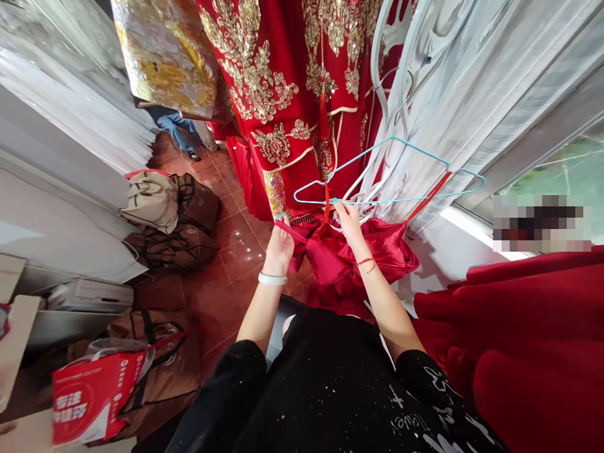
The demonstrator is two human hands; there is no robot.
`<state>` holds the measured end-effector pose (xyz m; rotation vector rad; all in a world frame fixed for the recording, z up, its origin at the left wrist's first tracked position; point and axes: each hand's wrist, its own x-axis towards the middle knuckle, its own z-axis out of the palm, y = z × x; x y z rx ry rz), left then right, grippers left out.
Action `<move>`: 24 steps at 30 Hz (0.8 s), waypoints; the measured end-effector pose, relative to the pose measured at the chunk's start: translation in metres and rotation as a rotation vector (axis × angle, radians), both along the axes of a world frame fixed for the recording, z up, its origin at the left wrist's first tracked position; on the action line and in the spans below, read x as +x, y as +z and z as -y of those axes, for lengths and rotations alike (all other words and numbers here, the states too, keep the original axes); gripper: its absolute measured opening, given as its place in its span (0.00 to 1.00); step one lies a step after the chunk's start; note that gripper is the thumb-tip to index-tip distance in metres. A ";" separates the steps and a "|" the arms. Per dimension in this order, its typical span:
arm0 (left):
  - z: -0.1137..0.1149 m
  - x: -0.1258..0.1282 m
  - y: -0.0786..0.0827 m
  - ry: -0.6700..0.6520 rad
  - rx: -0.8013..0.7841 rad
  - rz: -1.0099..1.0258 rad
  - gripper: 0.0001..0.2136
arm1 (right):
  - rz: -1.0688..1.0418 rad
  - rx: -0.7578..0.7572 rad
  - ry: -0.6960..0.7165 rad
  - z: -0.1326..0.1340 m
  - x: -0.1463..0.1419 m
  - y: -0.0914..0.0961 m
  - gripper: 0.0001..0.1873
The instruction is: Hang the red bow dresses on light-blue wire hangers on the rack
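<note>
We see a shiny, deep red satin dress [325, 261] hanging loosely folded and bunched beneath a thin, pale blue hanger [384, 201]. Its two red straps loop over the hanger, the left strap [327, 200] dropping nearly straight and the right strap [428, 198] running at a slant. At the dress's left side, we can make out a narrow, ridged edge [291, 231] stretched diagonally, angled down toward the bunched cloth.

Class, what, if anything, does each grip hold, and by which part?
Left grip: the red satiny garment, by its ribbed edge. Right grip: at the lower bar of the light-blue hanger; hold unclear.
</note>
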<state>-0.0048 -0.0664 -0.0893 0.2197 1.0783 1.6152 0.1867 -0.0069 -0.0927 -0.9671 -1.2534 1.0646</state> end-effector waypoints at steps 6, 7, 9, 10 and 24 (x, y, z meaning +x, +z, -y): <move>-0.022 0.015 0.007 0.091 0.379 -0.481 0.08 | -0.003 -0.041 0.004 0.006 0.003 0.002 0.34; -0.025 0.016 0.012 0.085 0.413 -0.531 0.10 | -0.009 -0.051 0.004 0.006 0.003 0.002 0.34; -0.030 0.017 0.023 0.052 0.491 -0.645 0.12 | -0.026 -0.069 -0.003 0.005 0.002 0.003 0.34; -0.031 0.016 0.029 0.025 0.520 -0.685 0.13 | -0.036 -0.078 -0.007 0.005 0.001 0.004 0.34; -0.065 0.031 0.082 -0.443 0.687 -0.998 0.13 | -0.120 -0.097 0.000 0.011 -0.004 0.006 0.36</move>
